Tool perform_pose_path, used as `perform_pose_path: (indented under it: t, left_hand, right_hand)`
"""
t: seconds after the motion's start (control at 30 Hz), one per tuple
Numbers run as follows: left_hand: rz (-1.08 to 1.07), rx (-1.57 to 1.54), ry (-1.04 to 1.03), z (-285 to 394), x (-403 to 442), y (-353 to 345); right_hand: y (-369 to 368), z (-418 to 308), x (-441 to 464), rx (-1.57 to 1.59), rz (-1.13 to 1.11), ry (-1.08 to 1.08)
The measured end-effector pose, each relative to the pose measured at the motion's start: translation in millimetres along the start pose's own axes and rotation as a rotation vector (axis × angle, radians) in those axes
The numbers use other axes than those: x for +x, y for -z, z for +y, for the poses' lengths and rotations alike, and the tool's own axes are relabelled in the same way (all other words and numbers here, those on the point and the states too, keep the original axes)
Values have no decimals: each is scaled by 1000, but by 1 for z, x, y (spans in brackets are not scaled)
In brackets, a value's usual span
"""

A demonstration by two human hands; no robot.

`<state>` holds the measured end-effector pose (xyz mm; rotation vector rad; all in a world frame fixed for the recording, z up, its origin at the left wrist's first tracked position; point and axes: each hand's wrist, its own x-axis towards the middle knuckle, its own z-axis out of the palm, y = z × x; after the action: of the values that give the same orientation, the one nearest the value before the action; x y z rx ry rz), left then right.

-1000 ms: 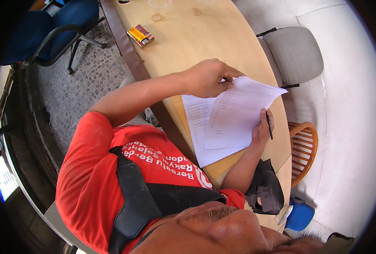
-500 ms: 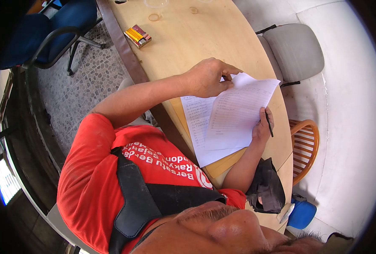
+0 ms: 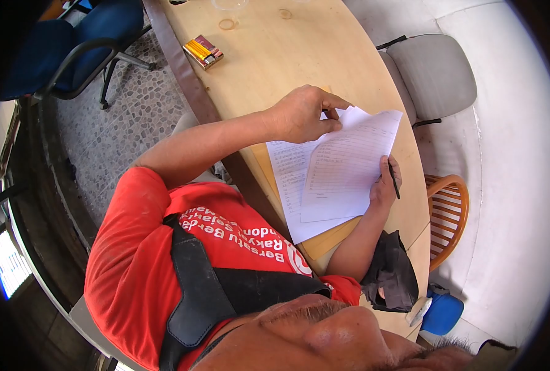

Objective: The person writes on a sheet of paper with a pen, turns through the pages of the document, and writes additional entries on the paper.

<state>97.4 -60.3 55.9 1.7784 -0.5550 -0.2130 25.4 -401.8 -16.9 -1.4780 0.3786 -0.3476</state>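
Note:
My left hand (image 3: 309, 114) is closed on the top edge of a printed sheet of paper (image 3: 343, 167), its thumb and fingers pinching it. The sheet has ruled rows, some with handwriting, and is slightly curved. Under it lies a second sheet (image 3: 290, 210) with a written list, partly covered. A yellow-brown folder or envelope (image 3: 330, 240) shows beneath both. My right hand (image 3: 386, 182) is at the sheet's right edge, fingers curled around a dark pen (image 3: 394, 180); its thumb rests by the paper.
A cigarette pack with a yellow lighter (image 3: 203, 51) sits on the wooden table (image 3: 269, 62). A black bag or cloth (image 3: 391, 272) lies near my right forearm. Beyond the table stand a grey chair (image 3: 439, 77) and a wooden-slatted chair (image 3: 448, 216). Blue chairs (image 3: 105, 34) are at left.
The top sheet has dropped slightly and lies flatter, its right corner shifted a little left. Both hands stay almost in place, still at the paper and pen.

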Motion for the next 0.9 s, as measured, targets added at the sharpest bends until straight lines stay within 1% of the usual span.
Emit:
perform_pose_path:
  t: [0.13, 0.47, 0.53, 0.67, 0.87, 0.9]
  left_hand:
    - [-10, 3, 21, 1, 0, 1]
    - [-1, -3, 2, -3, -2, 2]
    - [5, -22, 48, -2, -3, 3]
    - [33, 26, 33, -10, -2, 3]
    - [87, 16, 80, -25, -2, 3]
    - [79, 7, 128, -23, -2, 5]
  right_hand:
    - [0, 1, 1, 11, -4, -10]
    - [-8, -4, -4, 5, -7, 56]
    - [-8, -3, -3, 9, 0, 57]
    - [-7, 0, -2, 32, 5, 75]
    - [-12, -1, -5, 15, 40, 88]
    - [-11, -1, -5, 2, 46, 96]
